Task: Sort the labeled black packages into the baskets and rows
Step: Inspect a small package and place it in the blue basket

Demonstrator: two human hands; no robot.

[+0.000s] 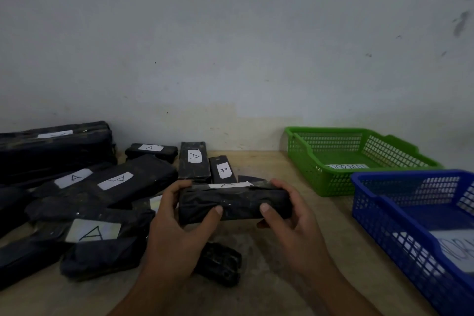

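Left hand (pixel 177 218), right hand (pixel 292 215): my fingers (pixel 218 210) clasp package (pixel 234 204) ends | axis 9-3 | green basket (pixel 331 177) at 2 o'clock, right nearer

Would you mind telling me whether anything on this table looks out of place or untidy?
The black packages at left lie in an overlapping heap at mixed angles, not rows. A small package near the left hand shows no label on its visible side. The held package looks intact.
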